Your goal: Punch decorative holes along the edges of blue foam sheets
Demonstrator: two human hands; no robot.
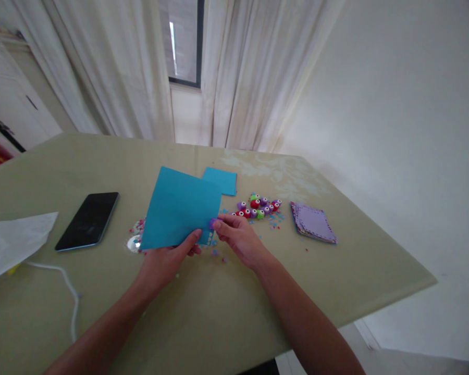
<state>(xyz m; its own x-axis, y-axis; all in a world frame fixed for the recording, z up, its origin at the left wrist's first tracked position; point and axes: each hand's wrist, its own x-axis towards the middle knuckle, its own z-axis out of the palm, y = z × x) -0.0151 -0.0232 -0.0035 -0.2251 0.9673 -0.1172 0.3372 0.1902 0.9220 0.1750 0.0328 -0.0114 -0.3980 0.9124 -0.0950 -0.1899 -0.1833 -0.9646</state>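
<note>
A blue sheet of paper (182, 208) is gripped at its lower edge by my left hand (170, 258), thumb on top. Its lower right edge has a row of small punched shapes. There my right hand (238, 234) pinches a small purple craft punch (213, 223) against the paper's right edge, its underside hidden. Just beyond my right hand stands a cluster of small red, purple and green punches with eye-like dots (260, 207). Tiny coloured paper cut-outs (216, 253) lie scattered below and around the sheet.
A blue paper stack (223, 181) lies behind the held sheet, a purple-topped stack with punched edges (315, 223) to the right. On the left are a black tablet (88, 221), a white sheet (13, 242) and a white cable (72, 291). A clear dish (134, 243) is partly hidden.
</note>
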